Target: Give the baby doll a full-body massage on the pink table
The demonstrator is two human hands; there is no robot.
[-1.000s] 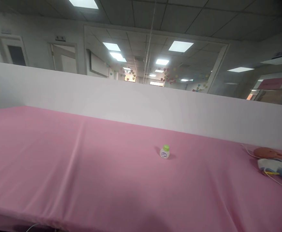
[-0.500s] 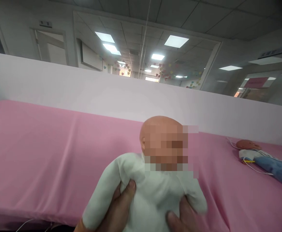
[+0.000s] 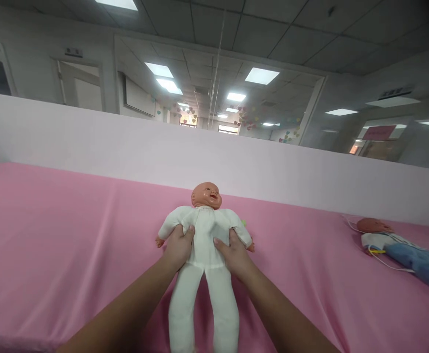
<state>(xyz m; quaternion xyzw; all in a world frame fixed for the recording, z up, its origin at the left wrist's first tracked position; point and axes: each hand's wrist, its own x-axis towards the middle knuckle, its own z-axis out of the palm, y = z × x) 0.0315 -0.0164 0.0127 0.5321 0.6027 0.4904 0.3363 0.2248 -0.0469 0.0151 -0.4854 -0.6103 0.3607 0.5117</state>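
Observation:
A baby doll [image 3: 207,250] with a bald plastic head and a white cloth body is held face up, its head toward the low wall and its legs toward me. Under its arm on the left side, my left hand [image 3: 180,247] is closed around the torso, thumb on the chest. My right hand [image 3: 233,252] grips the torso the same way under the other arm. The fingers behind the doll's back are hidden. Whether its back touches the pink sheet beneath, I cannot tell.
A pink sheet [image 3: 70,245] covers the wide surface. On the right lies a second doll [image 3: 413,255] in white and blue clothes, with thin white tubing [image 3: 391,267] and a yellow piece on it. A low white wall [image 3: 144,147] runs along the back, with glass above.
The doll has moved away from me toward the back wall, held in both hands. Its whole body now shows, legs included, and my arms are stretched out.

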